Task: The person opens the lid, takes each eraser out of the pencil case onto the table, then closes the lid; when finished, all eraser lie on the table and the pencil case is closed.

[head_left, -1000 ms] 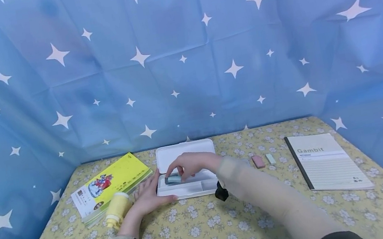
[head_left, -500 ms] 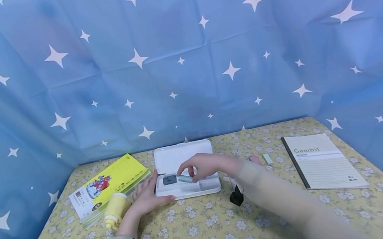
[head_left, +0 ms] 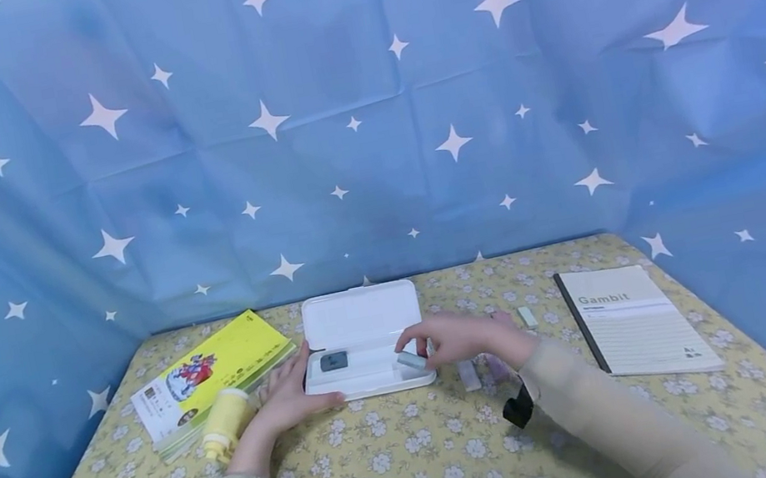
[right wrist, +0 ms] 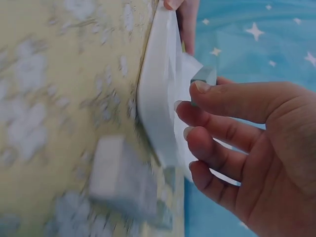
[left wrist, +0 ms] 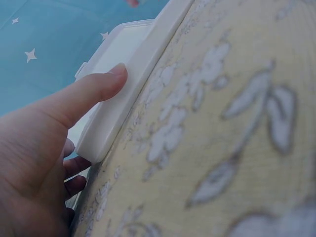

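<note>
An open white pencil case (head_left: 372,383) lies on the table with its lid (head_left: 361,316) laid back. My left hand (head_left: 291,398) grips its left end, thumb on the front wall, as the left wrist view (left wrist: 94,98) also shows. Over the case's right end, my right hand (head_left: 445,338) pinches a small pale blue eraser (head_left: 412,360) between thumb and fingers. The right wrist view shows that eraser (right wrist: 210,75) at the thumb tip. A small dark grey block (head_left: 333,361) lies in the case's back compartment, at the left.
Right of the case lie a whitish eraser (head_left: 469,375), a purple one (head_left: 498,367) and a pale green one (head_left: 527,318). A notebook (head_left: 636,323) lies farther right. Left are stacked yellow books (head_left: 222,367) and a yellow roll-shaped object (head_left: 227,424).
My right hand has carried the pale blue eraser rightward from the case's left part, uncovering the dark grey block. My left hand stays on the case. The view has shifted slightly.
</note>
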### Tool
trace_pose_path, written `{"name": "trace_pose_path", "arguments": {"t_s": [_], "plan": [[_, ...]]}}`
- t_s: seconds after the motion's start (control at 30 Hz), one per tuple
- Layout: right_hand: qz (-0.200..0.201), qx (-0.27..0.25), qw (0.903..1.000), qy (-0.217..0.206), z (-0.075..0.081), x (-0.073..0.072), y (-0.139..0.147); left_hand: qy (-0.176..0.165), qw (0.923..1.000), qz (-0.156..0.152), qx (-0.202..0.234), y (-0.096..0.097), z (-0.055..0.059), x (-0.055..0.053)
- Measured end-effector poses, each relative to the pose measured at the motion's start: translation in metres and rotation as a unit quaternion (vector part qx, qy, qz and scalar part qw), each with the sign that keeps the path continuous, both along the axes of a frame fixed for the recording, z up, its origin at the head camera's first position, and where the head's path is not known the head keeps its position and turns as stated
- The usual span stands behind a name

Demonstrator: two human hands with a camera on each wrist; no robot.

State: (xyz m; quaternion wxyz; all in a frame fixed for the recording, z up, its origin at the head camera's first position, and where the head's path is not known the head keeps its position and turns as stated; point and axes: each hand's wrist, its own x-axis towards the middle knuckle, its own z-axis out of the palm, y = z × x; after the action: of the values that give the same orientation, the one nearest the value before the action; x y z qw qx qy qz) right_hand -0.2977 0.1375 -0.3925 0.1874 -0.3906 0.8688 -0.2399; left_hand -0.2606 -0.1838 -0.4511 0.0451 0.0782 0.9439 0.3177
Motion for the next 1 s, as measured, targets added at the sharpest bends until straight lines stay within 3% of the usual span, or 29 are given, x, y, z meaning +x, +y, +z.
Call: {"name": "trace_pose_path", "arguments": {"t_s": [0.1,0.2,0.33,0.57,1.0], "plan": [[-0.002,-0.024,0.9996,-0.012,-0.003,0.003,0.015,0.002,1.0,-0.001,-0.003,-0.001,-0.001,0.0],[-0.029,-0.037,0.9983,-0.036,-0.005,0.007,0.031,0.002,1.0,-0.001,-0.005,-0.002,-0.002,-0.001],[-0.062,-0.044,0.9966,-0.031,-0.004,0.013,0.049,-0.001,1.0,0.001,-0.003,-0.003,-0.002,-0.001],[-0.081,-0.085,0.9914,-0.057,-0.005,0.019,0.075,-0.003,1.0,0.003,0.004,-0.003,-0.001,0.001],[-0.13,-0.069,0.9891,0.005,-0.009,0.027,0.119,-0.005,1.0,-0.002,0.007,0.001,0.001,0.0]]}}
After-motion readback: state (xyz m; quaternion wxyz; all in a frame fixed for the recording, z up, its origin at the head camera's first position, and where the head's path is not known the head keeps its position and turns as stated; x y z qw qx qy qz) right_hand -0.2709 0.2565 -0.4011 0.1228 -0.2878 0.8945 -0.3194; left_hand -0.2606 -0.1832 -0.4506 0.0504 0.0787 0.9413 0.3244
